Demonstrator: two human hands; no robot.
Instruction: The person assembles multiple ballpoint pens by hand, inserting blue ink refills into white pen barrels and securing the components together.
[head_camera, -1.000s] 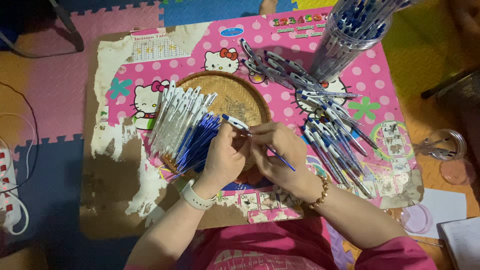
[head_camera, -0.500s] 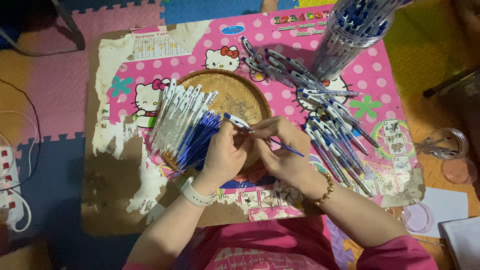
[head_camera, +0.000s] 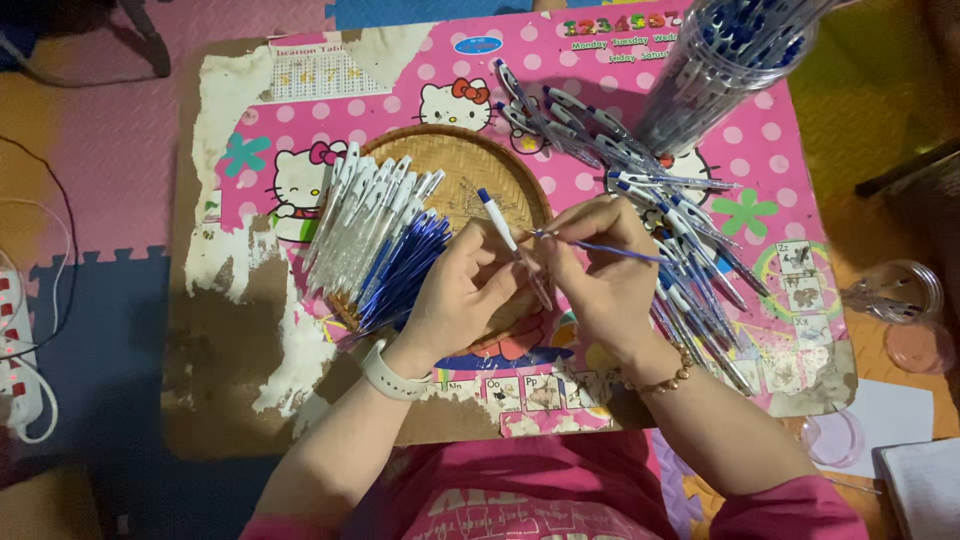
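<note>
Pinching a white plastic pen barrel (head_camera: 508, 240) slantwise, the left hand (head_camera: 462, 295) is meeting the right hand (head_camera: 598, 268) (pinching a thin blue ink refill (head_camera: 612, 250)), refill tip lying just right of the barrel.

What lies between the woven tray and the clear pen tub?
In the head view, a loose scatter of assembled pens lies on the pink mat between the woven tray and the clear tub.

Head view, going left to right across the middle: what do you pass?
White power strip → pile of white pen barrels and blue refills on the woven tray → left hand holding a pen barrel → right hand holding a blue refill → loose assembled pens → clear round lid.
</note>
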